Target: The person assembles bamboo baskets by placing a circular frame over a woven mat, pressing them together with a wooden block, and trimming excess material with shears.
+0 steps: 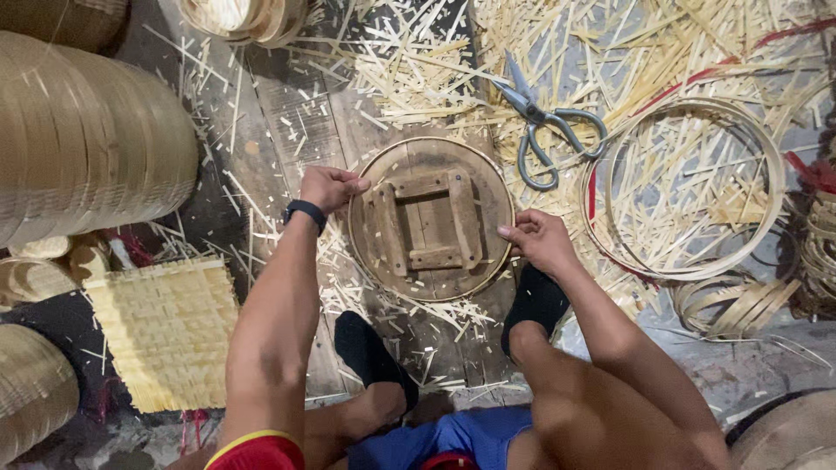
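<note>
Fingers of the left hand curl over the upper-left rim of a round wooden disc, knuckles up, closed against the edge. Fingers of the right hand bunch together on the opposite rim at frame centre-right, thumb and forefinger appearing to pinch the thin bamboo band that wraps it. Whether anything small sits between those tips I cannot tell.

Disc lies flat on dark floor planks at frame centre, its back with a square wooden frame facing up. Hands on opposite sides, likely to steady it and hold the band tight to the edge. Two feet in black socks sit just below it, bracing close.

Scissors lie above and right of the disc, within reach, on a litter of bamboo offcuts. Loose bamboo hoops rest at right. A woven mat lies at lower left; stacked baskets fill the upper left. Black wristband on the left wrist.
</note>
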